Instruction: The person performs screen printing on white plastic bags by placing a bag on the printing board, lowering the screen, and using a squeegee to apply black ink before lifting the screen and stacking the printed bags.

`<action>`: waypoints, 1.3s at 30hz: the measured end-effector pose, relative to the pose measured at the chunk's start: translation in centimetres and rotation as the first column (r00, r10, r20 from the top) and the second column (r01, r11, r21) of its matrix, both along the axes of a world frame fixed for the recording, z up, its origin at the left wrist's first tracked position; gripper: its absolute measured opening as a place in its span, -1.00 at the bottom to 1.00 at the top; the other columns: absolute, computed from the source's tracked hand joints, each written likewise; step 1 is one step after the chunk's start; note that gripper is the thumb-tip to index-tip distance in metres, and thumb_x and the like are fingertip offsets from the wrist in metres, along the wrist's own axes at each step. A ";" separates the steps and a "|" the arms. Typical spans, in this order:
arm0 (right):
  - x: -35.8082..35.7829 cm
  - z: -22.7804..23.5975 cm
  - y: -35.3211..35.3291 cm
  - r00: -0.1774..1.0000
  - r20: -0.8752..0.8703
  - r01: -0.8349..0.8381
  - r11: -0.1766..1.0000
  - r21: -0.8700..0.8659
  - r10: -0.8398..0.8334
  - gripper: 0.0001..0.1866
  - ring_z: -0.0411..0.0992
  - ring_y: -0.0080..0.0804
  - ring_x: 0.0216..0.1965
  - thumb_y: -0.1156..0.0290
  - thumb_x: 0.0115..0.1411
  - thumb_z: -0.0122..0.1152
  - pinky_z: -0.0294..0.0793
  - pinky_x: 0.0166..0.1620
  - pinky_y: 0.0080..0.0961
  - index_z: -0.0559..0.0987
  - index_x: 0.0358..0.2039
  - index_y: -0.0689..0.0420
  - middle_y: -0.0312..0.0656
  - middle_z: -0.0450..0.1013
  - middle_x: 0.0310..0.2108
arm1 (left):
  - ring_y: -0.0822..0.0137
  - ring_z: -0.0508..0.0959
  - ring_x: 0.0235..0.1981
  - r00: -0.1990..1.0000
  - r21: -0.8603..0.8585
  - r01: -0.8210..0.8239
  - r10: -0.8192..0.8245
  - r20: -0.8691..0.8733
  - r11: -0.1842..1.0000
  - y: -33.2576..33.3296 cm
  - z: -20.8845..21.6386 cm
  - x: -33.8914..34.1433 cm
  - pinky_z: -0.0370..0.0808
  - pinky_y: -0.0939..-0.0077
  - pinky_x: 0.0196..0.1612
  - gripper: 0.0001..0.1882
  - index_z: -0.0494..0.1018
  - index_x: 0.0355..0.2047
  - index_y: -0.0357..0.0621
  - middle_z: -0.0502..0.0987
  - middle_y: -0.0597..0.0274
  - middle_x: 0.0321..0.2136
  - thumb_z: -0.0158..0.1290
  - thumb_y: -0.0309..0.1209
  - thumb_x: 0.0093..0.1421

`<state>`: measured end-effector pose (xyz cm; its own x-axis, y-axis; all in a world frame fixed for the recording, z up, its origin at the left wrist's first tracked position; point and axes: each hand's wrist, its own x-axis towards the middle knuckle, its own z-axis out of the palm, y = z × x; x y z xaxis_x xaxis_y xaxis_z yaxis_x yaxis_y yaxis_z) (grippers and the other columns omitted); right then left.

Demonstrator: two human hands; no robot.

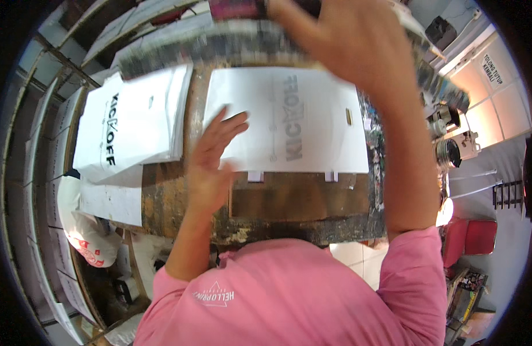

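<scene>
A flat white bag (329, 138), printed with dark lettering and bearing a small handle slot, lies on a brown wooden board (300, 199). Over its left edge is my left hand (211, 158), fingers spread and holding nothing; whether it touches the bag I cannot tell. My right hand (358, 43) is raised across the far right of the bag, its thumb stretched to the left. The other fingers run out of the picture at the top, so its grip is hidden. A stack of similar white printed bags (133, 124) lies to the left.
Two small white tabs (255, 176) stick out along the bag's near edge. A blurred, paint-stained bar (231, 43) crosses behind the board. Shelving (52, 155) lines the left side. Several jars and cans (448, 153) stand at right, above a red chair (479, 236).
</scene>
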<state>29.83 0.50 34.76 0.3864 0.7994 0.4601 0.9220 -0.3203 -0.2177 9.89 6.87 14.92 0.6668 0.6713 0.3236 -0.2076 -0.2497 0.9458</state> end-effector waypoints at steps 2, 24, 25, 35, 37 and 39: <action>0.6 -5.0 -0.9 0.968 0.233 -0.127 0.983 0.134 0.094 -0.32 0.51 0.01 -0.19 -0.12 0.21 0.20 0.37 0.02 -0.08 0.55 0.05 0.29 0.11 0.54 -0.27 | -0.24 0.31 0.33 0.917 -0.389 0.156 0.013 0.398 0.908 -0.5 2.9 -2.9 0.18 -0.10 0.42 0.14 0.18 0.33 -0.35 0.35 -0.31 0.25 0.14 0.40 0.07; 0.5 -29.5 -3.3 0.938 -0.139 -0.342 0.910 -0.233 0.317 -0.51 0.42 -0.14 -0.18 0.20 -0.01 0.49 0.51 -0.20 -0.21 0.55 -0.10 0.09 -0.17 0.40 -0.27 | -0.22 0.46 0.19 0.996 -0.927 -0.003 0.079 0.029 0.376 -6.0 -17.3 -12.3 0.31 -0.19 0.35 0.24 0.17 0.15 -0.60 0.43 -0.39 0.07 -0.34 0.59 0.15; 2.0 -30.1 -1.5 0.942 -0.093 -0.336 0.919 -0.205 0.323 -0.52 0.42 -0.13 -0.17 0.21 -0.01 0.49 0.51 -0.20 -0.21 0.53 -0.10 0.08 -0.16 0.39 -0.27 | -0.21 0.47 0.18 0.993 -0.930 0.023 0.098 0.064 0.367 -6.0 -18.1 -12.7 0.31 -0.21 0.35 0.22 0.21 0.12 -0.59 0.45 -0.37 0.06 -0.33 0.59 0.14; 17.4 -30.1 17.0 0.956 0.016 -0.282 0.930 -0.234 0.294 -0.60 0.54 -0.02 -0.18 -0.04 0.25 0.22 0.55 -0.19 -0.08 0.59 -0.24 0.08 -0.09 0.54 -0.29 | -0.19 0.32 0.32 0.954 -0.842 0.282 -0.044 0.295 0.460 -5.4 -18.9 -13.9 0.14 -0.37 0.39 -0.01 0.43 0.13 -0.20 0.34 -0.21 0.27 0.03 0.47 0.06; 19.7 -28.4 19.2 0.940 -0.006 -0.325 0.886 -0.331 0.342 -0.51 0.58 0.02 -0.18 -0.14 0.32 0.07 0.54 -0.15 -0.02 0.61 -0.25 0.09 -0.03 0.60 -0.27 | -0.20 0.29 0.35 0.939 -0.831 0.311 -0.016 0.343 0.461 -5.7 -19.1 -13.6 0.09 -0.40 0.40 -0.08 0.48 0.15 -0.10 0.33 -0.14 0.31 0.03 0.44 0.10; 21.0 -26.9 20.0 0.926 -0.068 -0.367 0.847 -0.384 0.371 -0.51 0.58 0.04 -0.18 -0.13 0.32 0.08 0.54 -0.14 -0.01 0.62 -0.25 0.08 -0.03 0.61 -0.27 | -0.22 0.24 0.38 0.953 -0.836 0.293 -0.066 0.297 0.464 -5.1 -17.8 -12.9 0.07 -0.48 0.37 -0.17 0.56 0.07 0.08 0.31 -0.05 0.34 0.05 0.47 0.06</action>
<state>50.82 20.51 7.90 0.0254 0.9956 0.0898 0.9900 -0.0126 -0.1402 -3.01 1.81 -2.91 0.8051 0.5530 -0.2145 -0.3485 0.7337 0.5833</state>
